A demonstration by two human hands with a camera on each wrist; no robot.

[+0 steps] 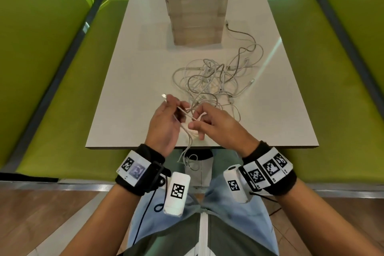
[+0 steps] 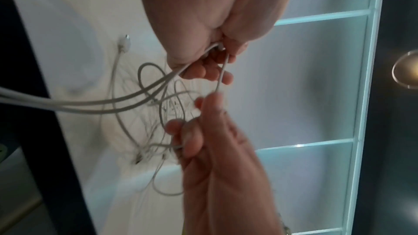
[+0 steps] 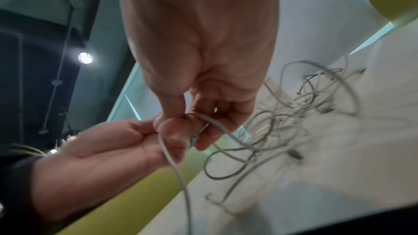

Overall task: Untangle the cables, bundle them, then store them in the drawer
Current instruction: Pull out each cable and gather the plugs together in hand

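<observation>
1. Hands meet above the near edge of the pale surface (image 1: 124, 81); the left hand (image 1: 164, 124) and the right hand (image 1: 218, 124) are close together with 1 white cable (image 1: 188, 115) strung between them.
2. Left hand: its grip is closed on the cable, fingers curled round several strands, with a white plug end (image 1: 164, 96) poking out past the fingertips. The left wrist view shows the strands running out of the fist to the side.
3. Right hand: thumb and fingers pinch the same cable in a small loop, so this grip is also closed on it. The right wrist view confirms the pinch, though it is blurred.
4. From the hands the cable hangs down over the surface edge toward the person's lap.
5. Tangled cables (image 1: 216, 77) lie in a loose heap on the surface just beyond the hands, grey and white loops crossing one another, 1 strand trailing away toward the drawer unit (image 1: 196, 8).
6. That translucent drawer unit stands farther back on the surface, its drawers closed, well apart from the hands.
7. Green benches (image 1: 52, 68) flank the surface on both sides.
</observation>
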